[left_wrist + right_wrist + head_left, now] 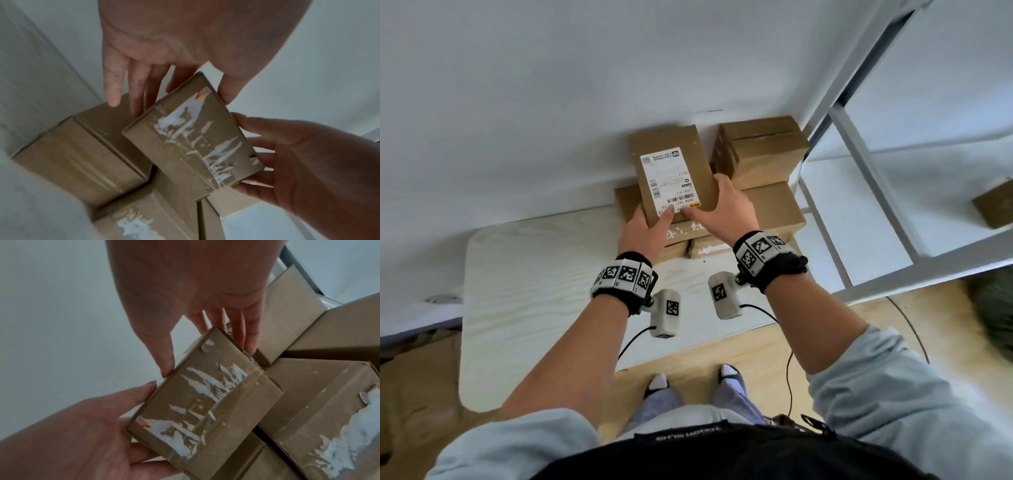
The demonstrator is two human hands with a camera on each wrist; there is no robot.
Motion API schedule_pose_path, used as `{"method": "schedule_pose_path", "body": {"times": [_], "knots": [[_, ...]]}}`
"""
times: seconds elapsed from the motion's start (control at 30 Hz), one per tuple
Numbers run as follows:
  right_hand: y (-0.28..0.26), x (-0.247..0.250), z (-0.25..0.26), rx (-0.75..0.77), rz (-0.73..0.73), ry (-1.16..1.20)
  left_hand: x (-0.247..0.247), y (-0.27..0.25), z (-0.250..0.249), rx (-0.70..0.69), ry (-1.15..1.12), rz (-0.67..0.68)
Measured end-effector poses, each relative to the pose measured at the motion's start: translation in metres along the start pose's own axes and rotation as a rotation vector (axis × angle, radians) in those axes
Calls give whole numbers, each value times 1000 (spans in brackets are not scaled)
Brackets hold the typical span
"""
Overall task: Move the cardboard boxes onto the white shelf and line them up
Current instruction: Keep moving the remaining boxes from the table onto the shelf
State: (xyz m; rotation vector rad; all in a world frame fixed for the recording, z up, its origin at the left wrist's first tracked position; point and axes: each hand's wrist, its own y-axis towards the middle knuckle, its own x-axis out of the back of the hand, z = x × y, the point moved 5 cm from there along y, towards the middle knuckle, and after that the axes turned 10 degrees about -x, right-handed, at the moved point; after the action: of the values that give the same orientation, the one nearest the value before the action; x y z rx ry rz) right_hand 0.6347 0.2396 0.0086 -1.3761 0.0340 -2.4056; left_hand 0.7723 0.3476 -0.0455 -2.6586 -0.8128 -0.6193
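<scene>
A brown cardboard box with a white shipping label (671, 174) is held over a stack of plain cardboard boxes (774, 209) at the table's far edge by the wall. My left hand (650, 222) grips its near left corner, thumb on the label. My right hand (719, 205) grips its near right side. In the left wrist view the taped end of the box (191, 142) sits between my left thumb and fingers (139, 97). In the right wrist view the box (205, 399) lies between my right thumb and fingers (248, 340). The white shelf (859, 164) stands to the right.
Another box (760, 150) tops the stack's right side, close against the shelf's frame. One cardboard box (993, 202) sits on a shelf board at far right. The white table (534, 291) stretches left of the stack. Cables hang from my wrists over the wooden floor.
</scene>
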Motion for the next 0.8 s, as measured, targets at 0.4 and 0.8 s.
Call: {"method": "schedule_pose_path", "body": {"times": [0.4,0.8], "knots": [[-76,13,-42,-170,-154,237,-32,-16,28,-139,-330,88],[-145,52,-106,-63,-116,230,-6,-124,-48,-356,-375,-244]]}}
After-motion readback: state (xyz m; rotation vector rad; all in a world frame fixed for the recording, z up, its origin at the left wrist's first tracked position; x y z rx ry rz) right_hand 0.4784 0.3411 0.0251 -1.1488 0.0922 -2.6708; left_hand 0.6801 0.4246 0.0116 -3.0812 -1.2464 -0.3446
